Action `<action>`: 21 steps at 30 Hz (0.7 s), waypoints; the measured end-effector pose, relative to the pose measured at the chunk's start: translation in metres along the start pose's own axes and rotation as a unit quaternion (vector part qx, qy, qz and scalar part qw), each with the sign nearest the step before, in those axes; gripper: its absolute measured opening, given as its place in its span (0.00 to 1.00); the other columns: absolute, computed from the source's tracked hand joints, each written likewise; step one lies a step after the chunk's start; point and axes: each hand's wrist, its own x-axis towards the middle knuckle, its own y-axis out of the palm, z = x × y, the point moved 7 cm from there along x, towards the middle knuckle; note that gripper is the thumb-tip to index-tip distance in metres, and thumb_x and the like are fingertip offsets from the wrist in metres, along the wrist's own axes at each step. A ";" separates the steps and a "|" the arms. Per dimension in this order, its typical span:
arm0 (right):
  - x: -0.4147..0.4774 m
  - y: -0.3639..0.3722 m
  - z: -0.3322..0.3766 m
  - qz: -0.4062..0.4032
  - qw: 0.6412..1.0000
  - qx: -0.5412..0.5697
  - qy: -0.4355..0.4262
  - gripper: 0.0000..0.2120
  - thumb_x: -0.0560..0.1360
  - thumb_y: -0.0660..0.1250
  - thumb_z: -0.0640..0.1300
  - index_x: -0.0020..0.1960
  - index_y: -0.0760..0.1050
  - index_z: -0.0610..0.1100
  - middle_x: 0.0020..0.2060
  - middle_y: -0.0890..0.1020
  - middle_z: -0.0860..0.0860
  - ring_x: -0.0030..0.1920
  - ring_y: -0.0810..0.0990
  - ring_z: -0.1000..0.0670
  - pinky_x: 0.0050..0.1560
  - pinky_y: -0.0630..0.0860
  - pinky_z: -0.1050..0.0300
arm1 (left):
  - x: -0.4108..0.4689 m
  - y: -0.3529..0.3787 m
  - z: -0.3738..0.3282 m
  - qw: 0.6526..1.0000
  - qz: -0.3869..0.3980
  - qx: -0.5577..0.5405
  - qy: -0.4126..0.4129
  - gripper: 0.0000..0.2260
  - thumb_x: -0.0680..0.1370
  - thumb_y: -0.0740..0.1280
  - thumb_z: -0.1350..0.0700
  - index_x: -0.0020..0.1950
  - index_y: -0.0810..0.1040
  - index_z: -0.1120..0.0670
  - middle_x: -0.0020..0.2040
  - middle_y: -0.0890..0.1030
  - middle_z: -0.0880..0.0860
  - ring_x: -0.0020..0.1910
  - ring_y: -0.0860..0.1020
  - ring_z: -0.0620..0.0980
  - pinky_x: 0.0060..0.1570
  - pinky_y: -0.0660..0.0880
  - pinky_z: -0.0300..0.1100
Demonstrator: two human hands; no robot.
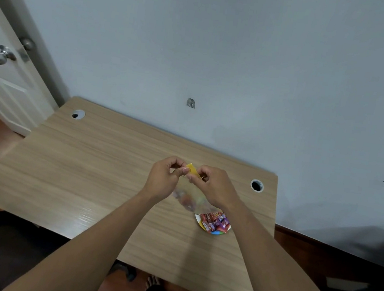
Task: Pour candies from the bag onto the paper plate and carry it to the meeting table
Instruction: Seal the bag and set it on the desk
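A clear plastic candy bag [188, 199] with a yellow top strip hangs upside down above the wooden table, blurred. My left hand [164, 178] and my right hand [212, 184] both pinch it at the yellow strip, close together. Some candies still show inside the bag. Just below and to the right of the bag, a small paper plate [200, 223] with a coloured rim sits on the table, holding a heap of wrapped candies [215, 220] in red and purple. My right wrist hides part of the plate's far side.
The wooden table [86, 168] stands against a pale wall and has a cable hole at the back left [78, 114] and one at the right [257, 185]. A white door with a metal knob [0, 55] stands at the left. My feet show below the table's near edge.
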 end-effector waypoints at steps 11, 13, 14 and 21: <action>0.012 -0.006 0.008 -0.005 0.999 -0.044 -0.004 0.17 0.76 0.73 0.63 0.43 0.83 0.49 0.35 0.84 0.51 0.37 0.82 0.49 0.41 0.79 0.45 | 0.014 -0.024 -0.002 0.998 -0.064 -0.022 -0.017 0.04 0.78 0.75 0.61 0.45 0.86 0.54 0.39 0.85 0.45 0.37 0.80 0.33 0.40 0.73 0.27; 0.011 -0.006 0.007 -0.003 0.999 -0.048 -0.001 0.15 0.76 0.73 0.63 0.42 0.82 0.51 0.35 0.84 0.53 0.37 0.82 0.51 0.41 0.78 0.47 | 0.017 -0.032 0.000 0.996 -0.079 -0.036 -0.022 0.04 0.79 0.74 0.62 0.45 0.85 0.55 0.40 0.85 0.48 0.36 0.80 0.35 0.41 0.74 0.26; 0.010 -0.005 0.007 -0.003 0.999 -0.049 -0.001 0.14 0.76 0.73 0.63 0.41 0.82 0.53 0.35 0.84 0.53 0.36 0.81 0.52 0.41 0.78 0.48 | 0.018 -0.036 0.001 0.995 -0.085 -0.039 -0.024 0.04 0.79 0.74 0.62 0.45 0.85 0.54 0.40 0.86 0.49 0.37 0.80 0.35 0.42 0.74 0.26; 0.005 -0.002 -0.005 0.008 0.998 -0.064 0.019 0.15 0.77 0.73 0.60 0.43 0.83 0.48 0.31 0.79 0.55 0.31 0.72 0.57 0.36 0.68 0.54 | 0.026 -0.065 0.025 0.983 -0.150 -0.070 -0.080 0.05 0.80 0.74 0.59 0.44 0.85 0.54 0.37 0.85 0.48 0.36 0.81 0.39 0.43 0.76 0.31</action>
